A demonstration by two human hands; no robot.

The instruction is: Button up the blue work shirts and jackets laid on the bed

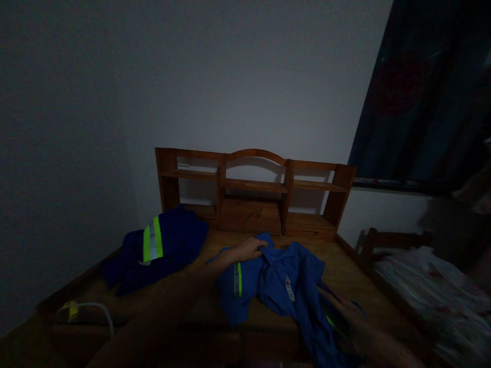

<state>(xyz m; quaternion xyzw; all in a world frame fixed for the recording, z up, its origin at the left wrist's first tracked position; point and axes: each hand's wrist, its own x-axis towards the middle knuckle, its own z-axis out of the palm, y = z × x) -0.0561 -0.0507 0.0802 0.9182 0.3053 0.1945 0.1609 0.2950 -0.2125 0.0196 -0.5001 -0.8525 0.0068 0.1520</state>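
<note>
A blue work jacket [276, 278] lies crumpled on the wooden desk top, with a yellow-green reflective band on its sleeve and a small white badge on its chest. My left hand [251, 249] is closed on the cloth near the collar, its forearm crossing over the left sleeve. At the garment's right side, my right hand [341, 306] is against the hanging cloth; dim light and motion blur hide how its fingers sit. To the left rests a darker blue garment [178, 237], bunched up, with a wide yellow-green and silver band.
A wooden shelf unit [251, 188] rises from the back of the desk [345, 266] against a pale wall. A white cable [95, 305] with a yellow tie loops at the front left. Beyond the right edge is light patterned bedding [433, 286], below a dark window [414, 117].
</note>
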